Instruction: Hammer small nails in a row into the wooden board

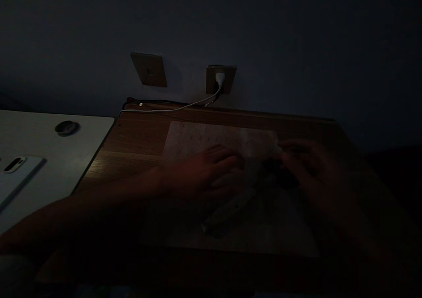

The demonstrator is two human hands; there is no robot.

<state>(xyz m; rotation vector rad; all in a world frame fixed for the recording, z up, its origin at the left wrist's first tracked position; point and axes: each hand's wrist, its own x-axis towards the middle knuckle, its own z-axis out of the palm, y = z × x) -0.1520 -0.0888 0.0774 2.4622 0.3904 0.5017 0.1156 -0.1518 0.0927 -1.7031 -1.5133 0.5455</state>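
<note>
- Dim room; brown wooden counter under a wall socket.
- Pale rectangular paper sheet lies on the counter.
- Left hand rests flat on the sheet; right hand touches a small dark object, grip unclear.

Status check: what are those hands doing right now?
Left hand flat on sheet. Right hand at dark item, grip unclear. Pale bar lies nearby.

A dim room at home, at my wooden desk.

I'm sitting at a wooden desk; a charger is hanging in the wall socket at twelve o'clock, a phone lying at nine.
</note>
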